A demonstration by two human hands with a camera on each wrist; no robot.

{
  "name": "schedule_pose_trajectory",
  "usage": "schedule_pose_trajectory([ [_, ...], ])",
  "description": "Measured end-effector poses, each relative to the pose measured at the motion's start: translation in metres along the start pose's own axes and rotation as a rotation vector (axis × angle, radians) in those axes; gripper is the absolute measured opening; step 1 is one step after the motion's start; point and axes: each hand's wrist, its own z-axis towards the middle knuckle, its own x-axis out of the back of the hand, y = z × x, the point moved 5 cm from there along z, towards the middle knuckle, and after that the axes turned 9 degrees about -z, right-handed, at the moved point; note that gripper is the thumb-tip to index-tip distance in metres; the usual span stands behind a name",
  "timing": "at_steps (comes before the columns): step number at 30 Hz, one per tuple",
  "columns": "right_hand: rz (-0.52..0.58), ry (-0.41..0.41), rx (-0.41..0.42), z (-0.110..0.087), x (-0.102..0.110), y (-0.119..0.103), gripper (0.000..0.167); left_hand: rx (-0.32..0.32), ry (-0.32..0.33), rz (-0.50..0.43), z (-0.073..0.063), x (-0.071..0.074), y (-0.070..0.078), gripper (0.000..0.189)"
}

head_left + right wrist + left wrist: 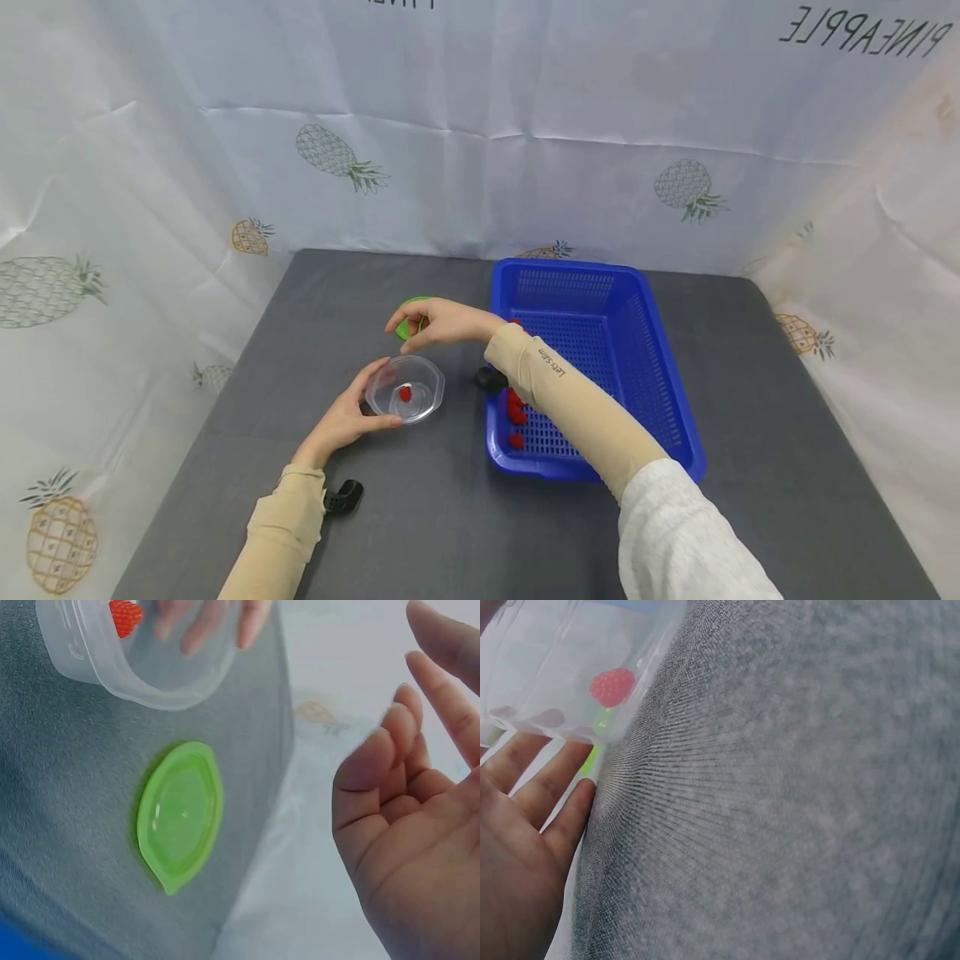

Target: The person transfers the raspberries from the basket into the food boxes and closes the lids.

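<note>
My left hand [347,417] holds a clear plastic bowl [426,379], thumb on its near side and fingers on the far side. A single red raspberry [405,393] lies on the bowl's bottom; the left wrist view shows the raspberry [613,687] through the clear wall. My right hand [447,322] hovers just beyond the bowl with loosely bent fingers and nothing in them. Below it a green lid [180,817] lies flat on the table, partly hidden by that hand in the head view.
A blue perforated basket [671,392] stands right of the bowl, under my right forearm. Several raspberries [515,414] lie along its left side, some hidden by the sleeve. A grey mat [465,533] covers the table, and a pineapple-print curtain [480,183] hangs around it.
</note>
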Motion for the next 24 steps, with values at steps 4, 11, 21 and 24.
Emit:
schedule_pose_trajectory([
  [4,0.019,0.049,0.009,-0.013,0.008,0.0,0.034,0.02,-0.001,-0.005,0.001,0.0,-0.001,0.092],
  [11,0.086,0.178,-0.01,-0.035,0.02,0.003,0.031,0.017,0.002,0.014,-0.001,-0.001,0.002,0.092],
  [21,0.142,0.288,-0.017,-0.062,0.038,0.009,0.03,-0.017,0.014,0.019,0.001,0.001,0.0,0.093],
  [24,0.142,0.319,-0.025,-0.071,0.041,0.011,0.032,-0.03,0.009,0.023,0.001,0.0,-0.001,0.093],
])
